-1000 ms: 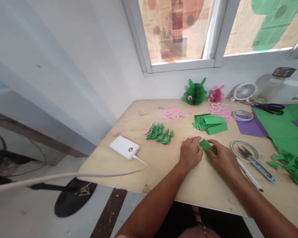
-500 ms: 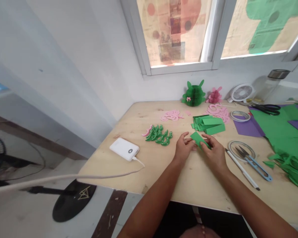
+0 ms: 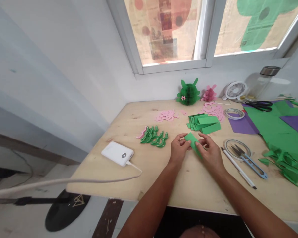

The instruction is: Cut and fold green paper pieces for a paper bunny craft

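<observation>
A green paper strip [image 3: 191, 138] slants between my two hands above the wooden table. My left hand [image 3: 180, 147] pinches its left edge with thumb and fingers. On its other side, my right hand [image 3: 208, 150] grips the lower right part and hides some of it. Just beyond the hands lies a pile of green paper strips [image 3: 208, 123]. Curved green cut pieces [image 3: 154, 136] rest to the left, with a pink one at their end. Pink paper cutouts [image 3: 167, 115] lie farther back.
A white power bank [image 3: 117, 153] with a cable sits at the left. A pen [image 3: 239, 168], blue-handled snips [image 3: 252, 163], tape ring [image 3: 234, 114], green scraps [image 3: 288, 165] and black scissors [image 3: 259, 105] are at the right. Behind stand a green paper figure [image 3: 188, 93] and small fan [image 3: 235, 90].
The view has shifted, so the table things appear slightly farther left. The green strip is turned more steeply between my hands, and both hands still hold it.
</observation>
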Motion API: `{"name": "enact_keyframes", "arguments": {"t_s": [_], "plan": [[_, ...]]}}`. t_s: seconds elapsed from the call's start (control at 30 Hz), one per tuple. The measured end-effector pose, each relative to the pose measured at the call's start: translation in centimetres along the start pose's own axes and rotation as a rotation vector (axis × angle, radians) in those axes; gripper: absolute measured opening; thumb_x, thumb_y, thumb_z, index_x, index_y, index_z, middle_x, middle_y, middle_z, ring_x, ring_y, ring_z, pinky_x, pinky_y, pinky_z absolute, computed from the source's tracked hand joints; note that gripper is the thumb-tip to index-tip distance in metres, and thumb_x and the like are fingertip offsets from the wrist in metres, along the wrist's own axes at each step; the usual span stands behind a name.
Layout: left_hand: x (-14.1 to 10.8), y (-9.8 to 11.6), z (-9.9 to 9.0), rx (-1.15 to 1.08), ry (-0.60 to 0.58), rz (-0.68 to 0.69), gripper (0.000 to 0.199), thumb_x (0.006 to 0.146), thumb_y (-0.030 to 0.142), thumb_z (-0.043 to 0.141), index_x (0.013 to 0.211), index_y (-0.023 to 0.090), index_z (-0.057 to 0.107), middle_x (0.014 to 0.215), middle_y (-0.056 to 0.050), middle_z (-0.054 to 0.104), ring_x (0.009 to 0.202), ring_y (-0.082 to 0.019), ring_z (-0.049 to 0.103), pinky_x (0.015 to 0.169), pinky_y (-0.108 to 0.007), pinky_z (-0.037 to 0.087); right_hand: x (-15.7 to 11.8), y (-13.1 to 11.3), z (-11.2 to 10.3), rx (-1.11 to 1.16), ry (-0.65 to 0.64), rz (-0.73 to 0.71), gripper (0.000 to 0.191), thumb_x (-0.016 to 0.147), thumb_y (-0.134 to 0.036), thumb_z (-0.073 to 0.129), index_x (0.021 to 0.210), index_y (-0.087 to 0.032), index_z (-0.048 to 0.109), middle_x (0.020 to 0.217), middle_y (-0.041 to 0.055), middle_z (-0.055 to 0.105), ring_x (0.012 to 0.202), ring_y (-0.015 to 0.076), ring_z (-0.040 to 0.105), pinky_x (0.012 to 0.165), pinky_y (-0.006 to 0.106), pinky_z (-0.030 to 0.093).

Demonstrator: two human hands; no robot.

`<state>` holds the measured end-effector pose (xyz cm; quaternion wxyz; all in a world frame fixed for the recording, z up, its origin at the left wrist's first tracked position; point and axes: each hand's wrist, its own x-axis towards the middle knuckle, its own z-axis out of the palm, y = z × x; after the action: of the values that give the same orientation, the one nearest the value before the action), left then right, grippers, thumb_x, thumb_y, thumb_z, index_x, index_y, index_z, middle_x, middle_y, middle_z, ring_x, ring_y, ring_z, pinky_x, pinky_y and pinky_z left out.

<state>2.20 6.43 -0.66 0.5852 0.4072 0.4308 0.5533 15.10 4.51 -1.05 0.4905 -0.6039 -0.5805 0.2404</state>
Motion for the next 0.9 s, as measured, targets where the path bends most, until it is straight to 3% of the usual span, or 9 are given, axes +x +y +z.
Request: {"name": "enact_keyframes", "arguments": {"t_s": [0.13, 0.33, 0.53, 0.73, 0.9], "plan": [[-0.2, 0.0, 0.2, 0.077, 0.001, 0.06, 0.041, 0.069, 0.028, 0.067, 0.106, 0.012, 0.059, 0.059, 0.003, 0.059, 0.051, -0.009, 0.056, 0.055, -0.021, 0.049, -0.1, -0.4, -0.3, 0.044, -0.049, 0.065, 0.049, 0.076, -0.037, 0.059, 0.12, -0.016, 0.058, 0.065, -0.0025, 0.057, 0.055, 0.0134, 0.05, 0.058, 0.027, 0.041], [0.0, 0.2, -0.3, 0.323, 0.118, 0.205, 0.033, 0.077, 0.021, 0.056, 0.11, 0.015, 0.057, 0.072, 0.0, 0.064, 0.06, -0.011, 0.06, 0.057, -0.02, 0.046, 0.1, -0.3, -0.3, 0.078, -0.043, 0.074, 0.051, 0.075, -0.038, 0.058, 0.12, -0.014, 0.057, 0.061, -0.0042, 0.052, 0.053, 0.0128, 0.047, 0.054, 0.025, 0.038], [0.1, 1.5, -1.4, 0.654, 0.229, 0.344, 0.021, 0.08, 0.018, 0.052, 0.097, 0.018, 0.063, 0.075, -0.002, 0.066, 0.066, -0.013, 0.06, 0.064, -0.024, 0.046, 0.3, 0.8, -0.1, 0.0, -0.079, 0.05, 0.044, 0.074, -0.036, 0.056, 0.113, -0.016, 0.058, 0.06, -0.0043, 0.052, 0.052, 0.0133, 0.048, 0.053, 0.025, 0.038], [-1.1, 3.7, -4.1, 0.957, 0.293, 0.433, 0.018, 0.079, 0.016, 0.054, 0.093, 0.021, 0.065, 0.08, -0.002, 0.068, 0.07, -0.016, 0.062, 0.072, -0.027, 0.047, 0.3, 1.1, 0.0, -0.022, -0.103, 0.039, 0.034, 0.075, -0.036, 0.053, 0.103, -0.019, 0.061, 0.061, -0.0037, 0.053, 0.052, 0.0135, 0.048, 0.052, 0.025, 0.037], [-2.5, 3.4, -6.7, 1.159, 0.439, 0.427, 0.019, 0.084, 0.016, 0.05, 0.096, 0.02, 0.065, 0.087, -0.006, 0.069, 0.086, -0.021, 0.064, 0.078, -0.03, 0.046, 0.3, 1.3, -0.1, -0.011, -0.091, 0.031, 0.03, 0.075, -0.037, 0.052, 0.097, -0.019, 0.062, 0.059, -0.0036, 0.051, 0.053, 0.0134, 0.047, 0.053, 0.025, 0.036]]}}
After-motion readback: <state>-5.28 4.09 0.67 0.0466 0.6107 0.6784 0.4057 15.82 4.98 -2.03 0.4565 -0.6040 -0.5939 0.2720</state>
